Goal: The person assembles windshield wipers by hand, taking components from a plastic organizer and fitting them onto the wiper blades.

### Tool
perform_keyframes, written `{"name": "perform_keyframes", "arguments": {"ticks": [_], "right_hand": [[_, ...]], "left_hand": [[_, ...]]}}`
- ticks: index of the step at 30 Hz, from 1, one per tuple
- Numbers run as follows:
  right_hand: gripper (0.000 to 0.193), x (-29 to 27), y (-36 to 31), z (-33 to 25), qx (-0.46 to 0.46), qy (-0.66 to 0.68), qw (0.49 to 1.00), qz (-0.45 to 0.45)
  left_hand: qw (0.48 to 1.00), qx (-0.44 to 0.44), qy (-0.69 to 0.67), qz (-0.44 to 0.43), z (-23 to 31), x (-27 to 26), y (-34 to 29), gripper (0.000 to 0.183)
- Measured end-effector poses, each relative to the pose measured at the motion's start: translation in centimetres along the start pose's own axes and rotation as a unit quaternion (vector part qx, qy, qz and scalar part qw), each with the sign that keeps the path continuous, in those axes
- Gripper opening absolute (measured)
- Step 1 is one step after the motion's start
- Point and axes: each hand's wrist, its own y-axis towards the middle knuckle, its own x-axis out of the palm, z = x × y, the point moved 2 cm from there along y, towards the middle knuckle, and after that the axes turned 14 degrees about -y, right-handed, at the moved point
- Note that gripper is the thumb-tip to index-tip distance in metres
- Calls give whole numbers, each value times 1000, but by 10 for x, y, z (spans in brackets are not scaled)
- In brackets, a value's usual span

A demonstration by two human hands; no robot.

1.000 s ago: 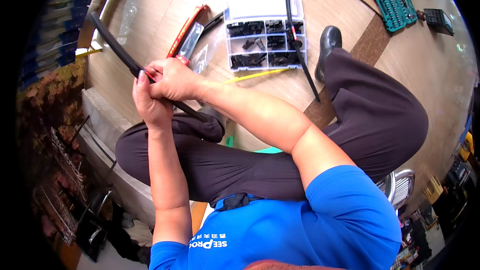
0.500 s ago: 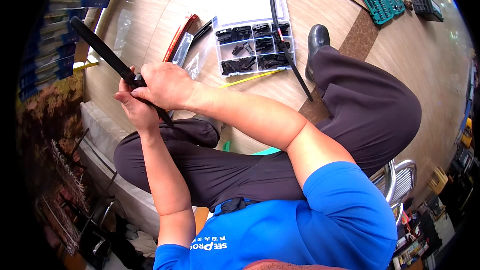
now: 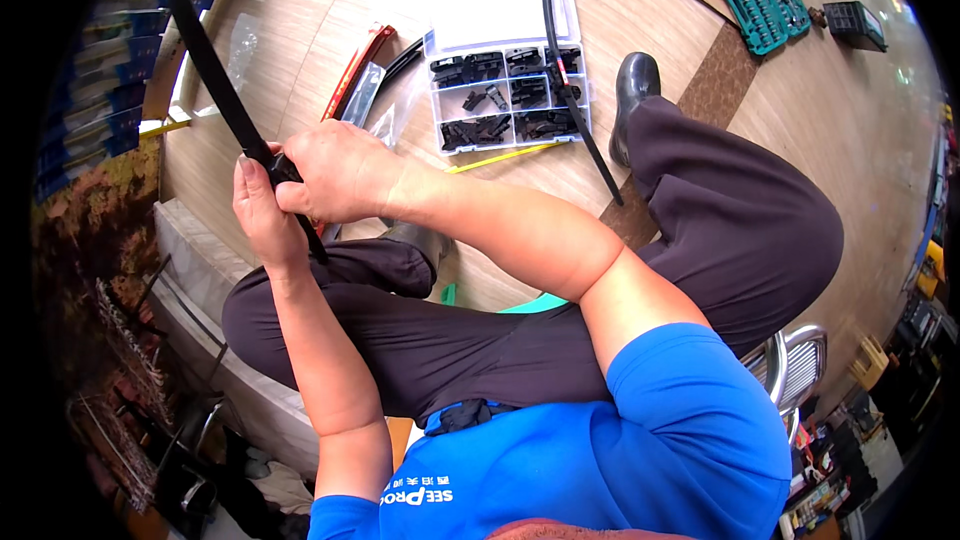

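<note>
A long black wiper blade (image 3: 218,80) slants up and to the left from between my hands, its lower end reaching my left knee. My left hand (image 3: 268,215) grips it near the middle from below. Closed on the blade's central connector from the right is my right hand (image 3: 335,175); the connector is partly covered by my fingers. Beyond my hands stands an open clear plastic case (image 3: 436,110), its compartments filled with small black adapters (image 3: 476,132). A second wiper blade (image 3: 590,140) lies across the right side of that case.
Left of the case are a red strip (image 3: 360,70), clear plastic sleeves (image 3: 362,95) and black strips. A yellow strip (image 3: 500,158) lies in front of it. At the far right are a green tool case (image 3: 750,5) and a black box (image 3: 856,25). Packaged goods (image 3: 110,70) hang at the left.
The held wiper blade has swung to a steeper angle, its upper end moving up and to the right. Both hands have turned slightly with it and keep their grip.
</note>
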Motion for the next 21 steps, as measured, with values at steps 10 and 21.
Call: {"name": "perform_keyframes", "arguments": {"ticks": [10,21], "right_hand": [[39,40,30,161,215,-163,963,1],[23,64,-16,272,400,-243,881,66]], "left_hand": [[977,-58,-152,136,9,3,-1,41],[982,-91,-141,91,4,11,-10,44]]}}
